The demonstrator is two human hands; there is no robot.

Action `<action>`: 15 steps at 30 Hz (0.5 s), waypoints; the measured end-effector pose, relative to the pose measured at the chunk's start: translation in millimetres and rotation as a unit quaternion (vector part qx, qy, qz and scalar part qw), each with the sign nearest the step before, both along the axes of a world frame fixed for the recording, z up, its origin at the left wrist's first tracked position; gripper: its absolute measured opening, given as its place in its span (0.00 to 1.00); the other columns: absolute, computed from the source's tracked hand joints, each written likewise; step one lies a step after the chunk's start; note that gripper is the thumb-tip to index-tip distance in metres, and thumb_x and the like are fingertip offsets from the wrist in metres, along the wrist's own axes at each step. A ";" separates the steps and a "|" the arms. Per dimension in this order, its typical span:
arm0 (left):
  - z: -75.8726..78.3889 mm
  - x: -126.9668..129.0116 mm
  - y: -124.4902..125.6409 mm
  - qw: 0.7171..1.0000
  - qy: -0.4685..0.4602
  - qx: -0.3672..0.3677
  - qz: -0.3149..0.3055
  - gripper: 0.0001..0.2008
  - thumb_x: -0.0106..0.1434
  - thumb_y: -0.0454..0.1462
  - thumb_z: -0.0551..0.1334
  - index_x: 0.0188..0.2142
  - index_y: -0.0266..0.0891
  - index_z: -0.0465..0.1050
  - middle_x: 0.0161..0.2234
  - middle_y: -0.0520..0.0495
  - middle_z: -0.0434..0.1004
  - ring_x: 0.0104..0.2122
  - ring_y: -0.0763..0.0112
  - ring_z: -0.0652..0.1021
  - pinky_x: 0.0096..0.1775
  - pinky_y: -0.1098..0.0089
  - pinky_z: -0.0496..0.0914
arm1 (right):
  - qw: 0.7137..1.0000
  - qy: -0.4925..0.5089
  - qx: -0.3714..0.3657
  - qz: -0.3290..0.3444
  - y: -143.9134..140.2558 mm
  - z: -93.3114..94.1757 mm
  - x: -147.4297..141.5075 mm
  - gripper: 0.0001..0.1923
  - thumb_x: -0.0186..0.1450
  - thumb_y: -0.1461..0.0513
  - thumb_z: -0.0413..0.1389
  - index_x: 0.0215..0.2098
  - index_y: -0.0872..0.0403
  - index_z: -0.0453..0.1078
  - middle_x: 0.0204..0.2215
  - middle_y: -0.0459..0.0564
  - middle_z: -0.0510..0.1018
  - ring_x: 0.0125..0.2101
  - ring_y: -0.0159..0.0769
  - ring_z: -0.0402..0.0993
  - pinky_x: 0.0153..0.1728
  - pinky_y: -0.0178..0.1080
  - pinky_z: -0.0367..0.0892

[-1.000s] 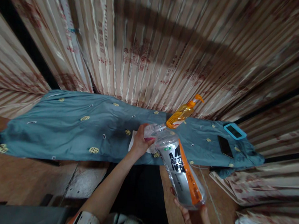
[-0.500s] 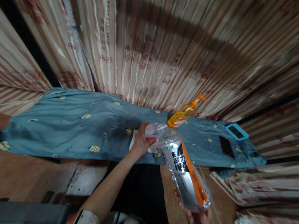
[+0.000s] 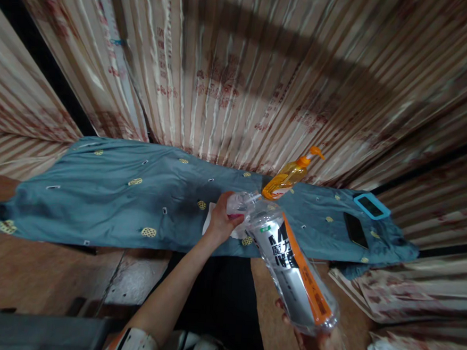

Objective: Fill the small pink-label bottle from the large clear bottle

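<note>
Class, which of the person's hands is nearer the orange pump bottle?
Left. The left hand is just below-left of the pump bottle, at the clear bottle's neck; the right hand holds its base, far nearer the camera.

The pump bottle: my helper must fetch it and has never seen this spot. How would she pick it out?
Find the blue cloth spread before the striped curtain. Toward its right end stands the pump bottle, of amber liquid, its orange pump head unlike the clear drink bottle beside it.

Clear glossy plastic bottle; matt blue cloth; sheeny ribbed curtains; translucent orange plastic dispenser.
</note>
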State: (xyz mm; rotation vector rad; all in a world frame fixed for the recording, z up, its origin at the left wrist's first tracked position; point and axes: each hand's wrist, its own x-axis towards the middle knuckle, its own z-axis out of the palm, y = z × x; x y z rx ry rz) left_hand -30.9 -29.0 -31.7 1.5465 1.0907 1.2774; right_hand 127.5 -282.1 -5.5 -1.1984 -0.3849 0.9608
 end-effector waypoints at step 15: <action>-3.9 1.2 1.9 1.000 -0.017 0.000 0.006 0.32 0.48 0.29 0.72 0.53 0.41 0.68 0.49 0.45 0.77 0.52 0.54 0.79 0.57 0.54 0.73 | 1.000 -0.024 0.000 -0.004 1.6 7.4 0.7 0.39 0.47 0.42 0.73 0.54 0.44 0.74 0.39 0.48 0.87 0.35 0.43 0.85 0.36 0.38 0.75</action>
